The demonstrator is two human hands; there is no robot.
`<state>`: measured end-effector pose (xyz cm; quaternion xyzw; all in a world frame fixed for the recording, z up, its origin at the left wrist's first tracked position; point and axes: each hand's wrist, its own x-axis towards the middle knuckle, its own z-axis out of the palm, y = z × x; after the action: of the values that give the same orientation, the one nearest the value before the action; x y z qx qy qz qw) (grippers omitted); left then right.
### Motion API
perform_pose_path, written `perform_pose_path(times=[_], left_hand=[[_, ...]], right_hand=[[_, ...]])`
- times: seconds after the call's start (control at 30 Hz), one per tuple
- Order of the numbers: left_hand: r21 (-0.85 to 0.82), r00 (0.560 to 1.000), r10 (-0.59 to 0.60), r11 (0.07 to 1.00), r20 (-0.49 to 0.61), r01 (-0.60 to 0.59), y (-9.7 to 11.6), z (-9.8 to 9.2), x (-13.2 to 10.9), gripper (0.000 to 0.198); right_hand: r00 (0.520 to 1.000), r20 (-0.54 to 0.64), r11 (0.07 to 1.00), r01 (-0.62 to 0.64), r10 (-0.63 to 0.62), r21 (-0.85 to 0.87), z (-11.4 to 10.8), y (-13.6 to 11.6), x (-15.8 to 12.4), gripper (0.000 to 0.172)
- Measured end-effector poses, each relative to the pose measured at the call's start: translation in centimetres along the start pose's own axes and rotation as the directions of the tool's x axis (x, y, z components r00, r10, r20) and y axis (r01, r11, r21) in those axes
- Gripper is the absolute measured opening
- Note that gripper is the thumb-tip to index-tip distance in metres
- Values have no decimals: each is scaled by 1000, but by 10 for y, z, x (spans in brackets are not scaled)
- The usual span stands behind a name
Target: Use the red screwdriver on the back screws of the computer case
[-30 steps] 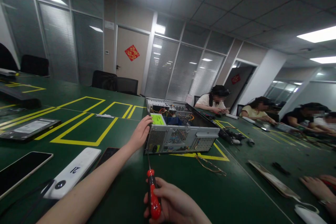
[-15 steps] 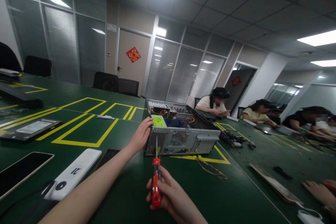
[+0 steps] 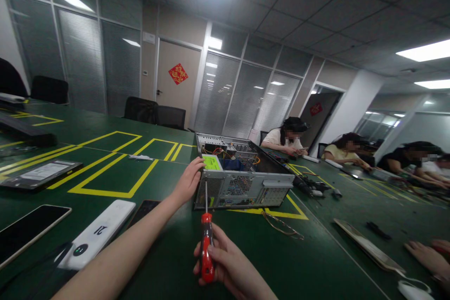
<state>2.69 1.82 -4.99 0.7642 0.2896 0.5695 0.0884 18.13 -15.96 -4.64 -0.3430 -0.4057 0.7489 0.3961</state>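
An open desktop computer case [image 3: 258,197] lies on the green table, its rear panel toward me. My left hand [image 3: 189,182] grips its near left corner, fingertips beside the power supply [image 3: 212,163] with the bright green label. My right hand [image 3: 230,258] is closed around the red and black handle of a screwdriver [image 3: 207,255]. The screwdriver's shaft points forward at the perforated left part of the rear panel. Whether its tip touches the panel, I cannot tell. Inside the case, orange and dark cables show.
On the left lie a hard drive [image 3: 44,172], a phone [image 3: 33,232] and a white power bank [image 3: 98,232]. Glasses [image 3: 283,226] rest right of my hands. Cables [image 3: 312,185] lie beyond the case. Co-workers sit along the right, and another person's hand [image 3: 427,257] is at the right edge.
The screwdriver and my right hand have shifted slightly left, its shaft now further left across the panel. My left hand keeps its place on the case. Lights now show on the power bank's display.
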Motion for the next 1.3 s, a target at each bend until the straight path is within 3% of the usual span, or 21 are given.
perform_pose_path(times=[0.2,0.33,0.43,0.5,0.6,0.67,0.77,0.93,1.03,1.17,1.3], left_hand=[[-9,1000,6,1000,6,-6,1,-1,0,31],[-14,1000,6,1000,1,-6,1,-1,1,32],[-12,1000,10,1000,4,-10,2,-1,1,32],[-11,1000,13,1000,4,-13,2,-1,0,32],[-15,1000,12,1000,1,-12,1,-1,0,31],[-19,1000,13,1000,3,-13,1,-1,0,30],[-26,1000,16,1000,0,-16,-1,0,0,31],[-27,1000,4,1000,-6,-4,-1,1,0,33],[-26,1000,-4,1000,-3,4,1,0,0,33],[-28,1000,4,1000,-3,-4,0,0,0,32],[-22,1000,8,1000,-2,-8,-1,1,0,31]], right_hand=[[1000,-23,1000,3,-3,5,0,-1,1,68],[999,-15,998,37,-36,50,-4,2,1,54],[998,-28,971,62,-57,229,-6,-3,-1,38],[999,26,926,17,-29,378,-5,-9,-3,34],[984,151,883,-149,89,445,-1,-21,-6,32],[975,166,875,-205,145,439,4,-29,-7,30],[978,152,867,-198,143,456,13,-39,-10,36],[952,302,895,-180,54,408,17,-43,-15,51],[948,317,928,-119,1,354,14,-37,-14,55],[971,234,925,-38,-56,379,10,-26,-10,54],[977,213,873,-82,-26,482,10,-23,-6,39]])
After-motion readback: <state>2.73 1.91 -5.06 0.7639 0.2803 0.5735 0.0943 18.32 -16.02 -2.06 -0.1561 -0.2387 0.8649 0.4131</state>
